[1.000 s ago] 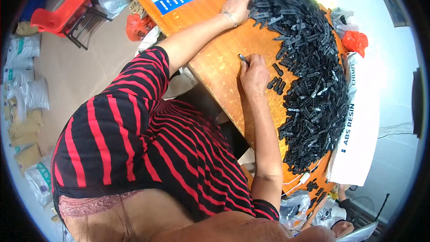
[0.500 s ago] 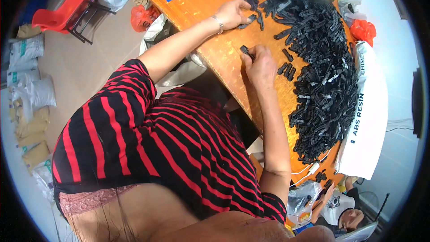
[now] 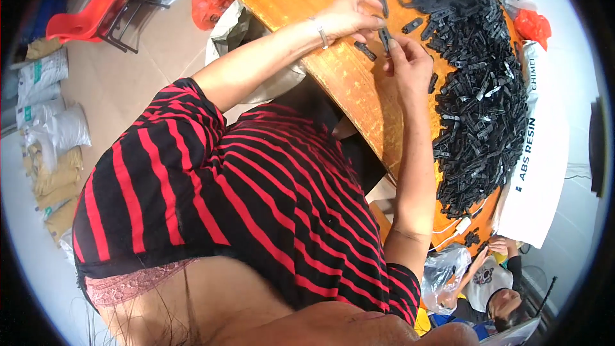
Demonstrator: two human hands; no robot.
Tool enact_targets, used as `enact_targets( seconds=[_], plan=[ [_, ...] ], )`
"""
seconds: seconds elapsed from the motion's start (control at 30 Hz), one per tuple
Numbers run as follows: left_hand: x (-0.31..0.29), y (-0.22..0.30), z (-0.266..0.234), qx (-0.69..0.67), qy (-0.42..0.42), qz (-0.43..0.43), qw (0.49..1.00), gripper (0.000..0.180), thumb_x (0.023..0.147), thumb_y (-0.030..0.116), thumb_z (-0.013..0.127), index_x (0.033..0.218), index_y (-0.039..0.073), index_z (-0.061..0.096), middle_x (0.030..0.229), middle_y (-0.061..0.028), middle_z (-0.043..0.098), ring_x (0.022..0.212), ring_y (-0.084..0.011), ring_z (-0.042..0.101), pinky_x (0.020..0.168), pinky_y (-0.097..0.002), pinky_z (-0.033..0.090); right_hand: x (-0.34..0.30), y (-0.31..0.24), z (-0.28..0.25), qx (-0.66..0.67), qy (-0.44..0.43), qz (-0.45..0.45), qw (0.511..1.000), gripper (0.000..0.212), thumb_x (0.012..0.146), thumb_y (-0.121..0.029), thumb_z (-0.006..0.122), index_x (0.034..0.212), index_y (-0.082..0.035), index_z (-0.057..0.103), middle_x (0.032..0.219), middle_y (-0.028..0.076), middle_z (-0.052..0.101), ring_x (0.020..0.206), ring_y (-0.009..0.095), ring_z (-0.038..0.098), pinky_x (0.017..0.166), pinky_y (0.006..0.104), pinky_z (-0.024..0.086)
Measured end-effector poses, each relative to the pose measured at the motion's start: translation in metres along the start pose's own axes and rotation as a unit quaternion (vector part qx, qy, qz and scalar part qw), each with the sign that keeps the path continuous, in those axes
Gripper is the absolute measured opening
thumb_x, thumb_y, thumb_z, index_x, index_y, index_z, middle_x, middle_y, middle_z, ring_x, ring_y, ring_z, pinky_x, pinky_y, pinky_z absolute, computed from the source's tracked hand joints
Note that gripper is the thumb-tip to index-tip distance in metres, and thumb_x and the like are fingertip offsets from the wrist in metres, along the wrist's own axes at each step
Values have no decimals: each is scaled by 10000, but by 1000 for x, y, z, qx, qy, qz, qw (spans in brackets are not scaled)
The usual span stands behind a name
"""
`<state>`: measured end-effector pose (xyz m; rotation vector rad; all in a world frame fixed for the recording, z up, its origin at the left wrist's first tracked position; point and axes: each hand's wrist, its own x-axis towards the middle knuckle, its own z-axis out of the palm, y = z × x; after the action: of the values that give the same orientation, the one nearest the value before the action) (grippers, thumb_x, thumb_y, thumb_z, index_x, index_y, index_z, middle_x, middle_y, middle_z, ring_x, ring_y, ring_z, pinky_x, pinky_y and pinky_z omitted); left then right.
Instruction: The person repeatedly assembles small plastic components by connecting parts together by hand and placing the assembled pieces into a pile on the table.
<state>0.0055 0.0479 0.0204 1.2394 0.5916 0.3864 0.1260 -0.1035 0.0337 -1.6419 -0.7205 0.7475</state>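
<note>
My left hand (image 3: 351,16) and my right hand (image 3: 412,66) meet over the wooden table. Between them is a small, long black plastic piece (image 3: 385,40). My right thumb and fingers pinch its near end, while my left fingertips close on its far end. A similar loose black piece (image 3: 365,50) lies on the table just below my left fingers. Another one with holes (image 3: 412,25) rests beyond my right hand. To the right spreads a large heap of the same black pieces (image 3: 480,102).
A white printed sack (image 3: 538,154) borders the heap on the right. A white cable plug (image 3: 462,225) lies at the table's (image 3: 359,102) near right, where another person (image 3: 490,285) sits. On the left stand a red chair (image 3: 86,16) and stacked sacks (image 3: 48,122).
My hands were apart; now they have come together at the black piece. My right hand has moved up and right with it. The whole view has shifted slightly.
</note>
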Motion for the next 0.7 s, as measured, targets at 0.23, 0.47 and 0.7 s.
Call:
enact_targets(
  seconds=[0.23,0.47,0.7],
  plan=[
    [4,-20,-21,150,-66,30,986,198,938,225,778,942,49,689,790,4,673,664,-66,617,593,-216,513,3,28,-19,47,-100,111,988,169,1005,-139,672,951,19,643,728,39,652,518,97,565,459,261,482],
    [5,-36,-23,187,-64,57,979,185,901,171,811,926,31,691,794,-5,672,669,-79,615,592,-235,507,3,30,-7,9,-72,153,985,187,1010,-133,656,896,5,602,705,57,648,492,115,579,426,275,477],
    [11,-51,-23,287,-6,76,955,150,880,118,807,888,38,681,782,6,662,726,-106,606,675,-273,515,5,29,0,-99,-47,120,987,169,994,-110,668,882,3,611,661,48,638,474,111,580,413,279,453]
  ],
)
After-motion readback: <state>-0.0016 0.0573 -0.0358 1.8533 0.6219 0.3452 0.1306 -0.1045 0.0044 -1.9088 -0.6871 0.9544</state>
